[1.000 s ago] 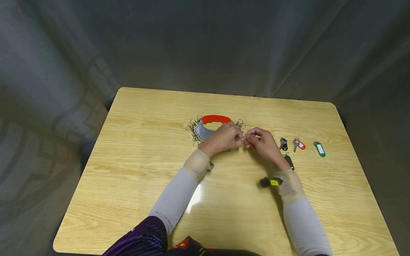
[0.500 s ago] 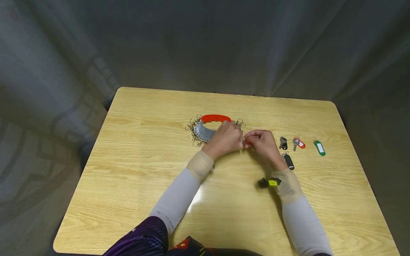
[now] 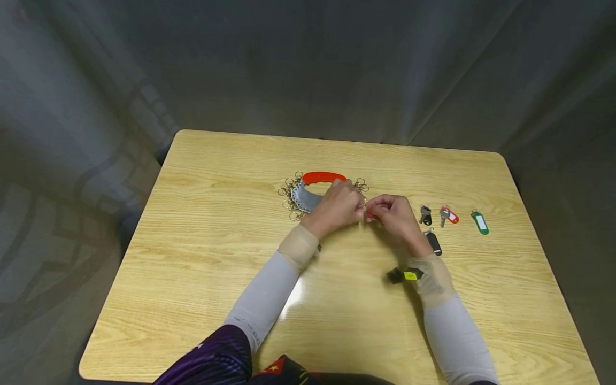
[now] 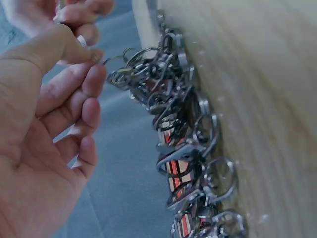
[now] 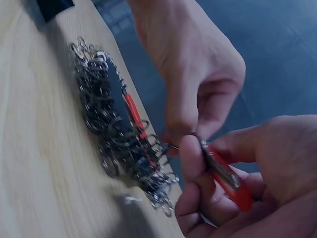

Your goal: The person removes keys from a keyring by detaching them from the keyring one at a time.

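Observation:
A metal key holder with a red handle (image 3: 324, 177) lies mid-table, hung with several clips and split rings (image 4: 173, 114). My left hand (image 3: 339, 206) covers its near right part; thumb and forefinger pinch a small ring (image 4: 114, 58) at the edge of the cluster. Just to the right, my right hand (image 3: 394, 214) holds a red key tag (image 5: 240, 196) with a key (image 5: 222, 168) between thumb and fingers. The two hands' fingertips meet or nearly meet, and they hide the spot where tag and ring come together.
Right of the hands lie a key with a black tag (image 3: 426, 215), a key with a red tag (image 3: 449, 215), a green tag (image 3: 480, 222) and another black tag (image 3: 434, 243). A grey curtain (image 3: 308, 69) hangs behind the wooden table (image 3: 192, 267).
The right hand has shifted slightly left and the red tag is now mostly hidden in its fingers. My left hand moved a little and stays at the ring. The holder stays put.

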Available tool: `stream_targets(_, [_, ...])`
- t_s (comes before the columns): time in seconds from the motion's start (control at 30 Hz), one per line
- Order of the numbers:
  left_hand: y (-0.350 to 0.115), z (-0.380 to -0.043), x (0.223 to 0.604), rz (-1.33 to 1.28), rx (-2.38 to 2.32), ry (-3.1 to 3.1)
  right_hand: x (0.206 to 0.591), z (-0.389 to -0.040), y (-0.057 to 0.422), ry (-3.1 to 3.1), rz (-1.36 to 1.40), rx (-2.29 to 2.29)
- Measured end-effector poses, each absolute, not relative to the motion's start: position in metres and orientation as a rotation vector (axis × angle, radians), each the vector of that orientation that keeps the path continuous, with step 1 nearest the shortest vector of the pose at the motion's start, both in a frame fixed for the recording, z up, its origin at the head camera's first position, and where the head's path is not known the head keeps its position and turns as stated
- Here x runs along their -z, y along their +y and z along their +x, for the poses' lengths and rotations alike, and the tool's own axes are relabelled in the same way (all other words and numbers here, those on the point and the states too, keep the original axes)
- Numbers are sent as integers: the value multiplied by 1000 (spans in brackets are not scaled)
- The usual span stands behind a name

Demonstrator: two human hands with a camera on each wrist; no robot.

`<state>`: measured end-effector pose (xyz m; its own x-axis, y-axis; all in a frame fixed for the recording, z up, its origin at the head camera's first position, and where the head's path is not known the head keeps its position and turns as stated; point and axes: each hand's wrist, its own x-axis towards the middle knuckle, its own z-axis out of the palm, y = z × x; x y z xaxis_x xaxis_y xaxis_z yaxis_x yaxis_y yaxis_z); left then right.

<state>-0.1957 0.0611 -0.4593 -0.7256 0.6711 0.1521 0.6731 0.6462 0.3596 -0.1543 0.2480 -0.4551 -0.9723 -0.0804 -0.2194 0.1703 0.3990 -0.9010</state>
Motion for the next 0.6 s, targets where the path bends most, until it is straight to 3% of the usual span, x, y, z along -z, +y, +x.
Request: stream_targets(0.6, [55, -202, 458, -1105, 858, -2811, 456, -151, 250, 3042, -426, 1142])
